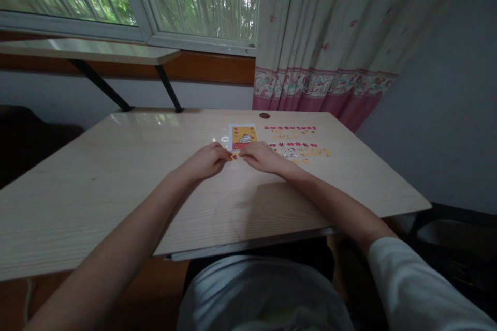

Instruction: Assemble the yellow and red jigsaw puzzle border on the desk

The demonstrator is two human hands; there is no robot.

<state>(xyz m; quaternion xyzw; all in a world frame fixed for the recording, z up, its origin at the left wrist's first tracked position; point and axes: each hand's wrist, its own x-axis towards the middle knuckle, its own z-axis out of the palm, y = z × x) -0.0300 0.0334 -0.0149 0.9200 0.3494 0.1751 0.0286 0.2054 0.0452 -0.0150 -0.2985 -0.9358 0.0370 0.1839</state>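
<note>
The left hand (219, 158) and right hand (258, 155) bracket small yellow pieces (235, 156) just below the picture card (244, 135), whether clamped I cannot tell, and uneven pushing could skew them across the surface (116, 160).

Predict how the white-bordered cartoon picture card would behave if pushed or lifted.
The white-bordered cartoon picture card looks thin, so it is probably light and perhaps bendy. Lying flat, it would likely slide rather than roll or tip. The desk shows a glossy sheen, so friction may be low.
</note>
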